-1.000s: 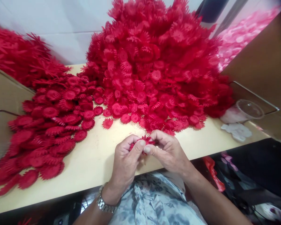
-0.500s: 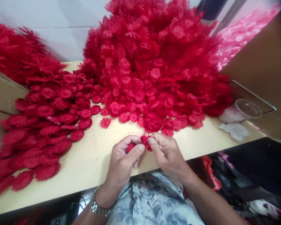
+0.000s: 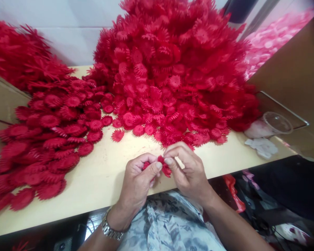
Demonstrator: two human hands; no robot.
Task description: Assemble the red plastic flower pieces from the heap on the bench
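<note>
Red petals (image 3: 166, 168) have shifted lower (slightly), between the hands (image 3: 138, 178)

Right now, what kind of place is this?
Maybe a workshop where people make cloth flowers. There's a huge heap of red flower pieces on the table, more pink ones behind, and two hands working on a red piece.

Your fingers partly cover the red flower (image 3: 165, 168); the tall heap (image 3: 172, 76) runs past the top edge, the pink pile (image 3: 274, 36) blurred behind the board (image 3: 290, 76).
</note>
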